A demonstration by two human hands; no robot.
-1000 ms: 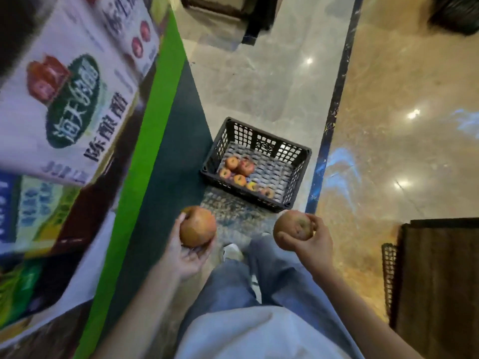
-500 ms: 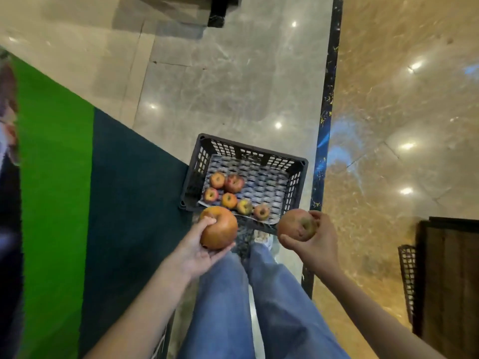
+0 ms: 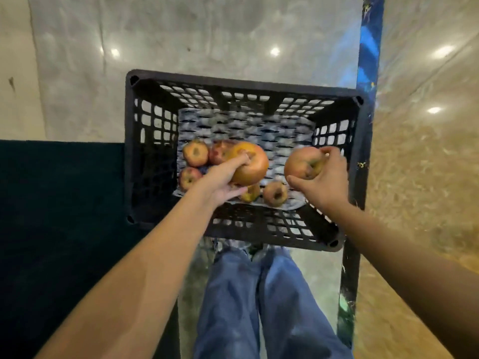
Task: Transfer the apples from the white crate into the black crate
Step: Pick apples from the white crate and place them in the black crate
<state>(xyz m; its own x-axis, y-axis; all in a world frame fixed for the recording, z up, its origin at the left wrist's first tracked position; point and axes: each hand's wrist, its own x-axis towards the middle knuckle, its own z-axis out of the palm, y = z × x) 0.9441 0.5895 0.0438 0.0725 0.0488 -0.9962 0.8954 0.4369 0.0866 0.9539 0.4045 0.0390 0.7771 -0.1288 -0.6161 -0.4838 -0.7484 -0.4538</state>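
The black crate [image 3: 153, 151] stands on the floor right in front of me, its slatted walls open at the top. Several reddish-yellow apples [image 3: 195, 152] lie on its pale bottom, mostly toward the near left. My left hand [image 3: 220, 180] reaches over the near wall and grips an orange-red apple [image 3: 252, 164] above those apples. My right hand [image 3: 325, 182] holds a second apple [image 3: 303, 163] over the crate's right half. The white crate is out of view.
A dark green mat [image 3: 59, 203] covers the floor to the left of the crate. A dark blue strip [image 3: 369, 47] runs along the floor at the crate's right side, with glossy brown tiles beyond. My legs in blue jeans [image 3: 248, 307] are just below the crate.
I have moved up to the black crate, which now fills the middle of the view. Both hands, each with its apple, went from in front of the crate to over its inside.
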